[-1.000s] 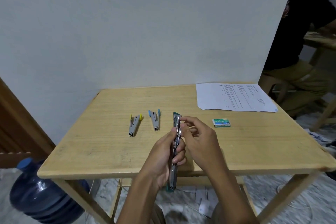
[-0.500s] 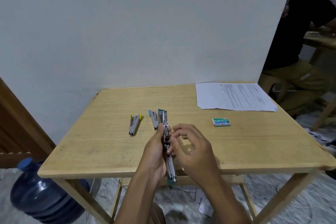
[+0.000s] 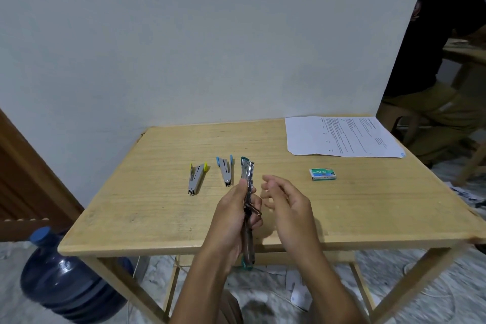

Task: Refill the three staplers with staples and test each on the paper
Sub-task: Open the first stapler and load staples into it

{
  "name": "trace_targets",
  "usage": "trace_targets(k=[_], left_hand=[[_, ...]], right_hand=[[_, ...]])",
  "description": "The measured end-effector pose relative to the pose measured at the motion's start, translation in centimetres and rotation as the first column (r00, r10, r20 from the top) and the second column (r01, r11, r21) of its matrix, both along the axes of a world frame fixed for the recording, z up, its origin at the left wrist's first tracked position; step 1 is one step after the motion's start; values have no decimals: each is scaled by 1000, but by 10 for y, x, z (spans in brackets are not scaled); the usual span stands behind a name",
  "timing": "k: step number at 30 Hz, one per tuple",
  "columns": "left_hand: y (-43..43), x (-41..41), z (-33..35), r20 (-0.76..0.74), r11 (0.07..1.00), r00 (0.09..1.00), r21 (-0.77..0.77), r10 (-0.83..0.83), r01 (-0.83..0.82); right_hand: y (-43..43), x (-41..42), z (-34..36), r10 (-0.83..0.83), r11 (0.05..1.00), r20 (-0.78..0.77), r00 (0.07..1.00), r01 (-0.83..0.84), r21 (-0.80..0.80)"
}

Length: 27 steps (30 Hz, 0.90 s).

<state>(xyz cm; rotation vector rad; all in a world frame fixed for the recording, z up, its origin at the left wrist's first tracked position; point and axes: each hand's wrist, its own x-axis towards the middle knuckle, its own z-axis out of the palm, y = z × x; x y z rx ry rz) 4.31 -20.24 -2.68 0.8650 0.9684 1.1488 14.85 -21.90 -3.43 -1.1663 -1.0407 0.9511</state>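
My right hand (image 3: 286, 202) had just come off the teal stapler (image 3: 248, 176), fingers loosely curled and empty, while my left hand (image 3: 234, 216) gripped it open above the table (image 3: 157, 218), so the staple box (image 3: 322, 174) likely came next.

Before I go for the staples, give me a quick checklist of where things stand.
1. Left hand grips the green stapler: ok.
2. Green stapler swung open for loading: ok.
3. Right hand free, holding nothing: ok.
4. Nothing lies between right hand and staple box: ok.
5. Staple box opened: cannot tell.
6. Magazine empty: cannot tell.
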Motion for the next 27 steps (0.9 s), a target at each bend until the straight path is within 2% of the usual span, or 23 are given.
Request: trace_targets(k=[1,2,4,5,7,10,12,14,17,19,20,22,23,24,25,26,27], left_hand=[[-1,0,0,-104,999,994,40,14,-10],[-1,0,-1,-215,996,976,91,35,-16],[-1,1,-3,-451,974,887,226,99,7],[0,1,-5,-564,956,814,291,137,41],[1,1,-7,-723,926,667,354,182,131],[3,0,-4,-816,910,534,370,221,189],[3,-1,0,-801,910,558,373,218,180],[4,-1,4,-729,930,663,341,171,135],[7,-2,5,-529,982,845,189,79,26],[8,-2,3,-369,997,928,72,49,-24],[9,-2,1,-302,999,952,22,43,-38],[12,-2,-4,-218,998,975,-53,32,-44],[15,-1,-6,-221,996,975,-75,33,-50],[17,-1,-8,-249,994,968,-89,37,-60],[20,-1,-10,-295,993,955,-94,41,-71],[23,-1,-12,-351,993,935,-91,43,-79],[26,-1,-14,-419,994,907,-73,45,-83]], right_hand=[[3,-2,0,21,996,-184,983,-37,-85],[6,-4,0,34,982,-395,918,-103,-156],[8,-10,2,-7,947,-695,719,-218,-236],[8,-12,2,-41,929,-763,645,-257,-267],[7,-15,3,-92,888,-822,562,-326,-323],[6,-18,1,-148,856,-865,479,-376,-354],[7,-20,-2,-196,864,-883,426,-352,-361],[10,-18,-4,-224,881,-910,350,-327,-343],[14,-12,-3,-245,912,-951,191,-286,-293],[19,-5,-2,-259,934,-961,97,-229,-274],[22,0,-1,-263,940,-961,81,-201,-275],[32,10,-1,-268,947,-954,133,-145,-286],[39,15,-1,-262,949,-937,233,-112,-293],[46,20,-2,-257,950,-883,393,-62,-305],[54,25,-2,-256,949,-763,594,4,-316],[61,29,-4,-246,946,-558,793,71,-316],[69,33,-5,-218,945,-287,933,129,-300]])
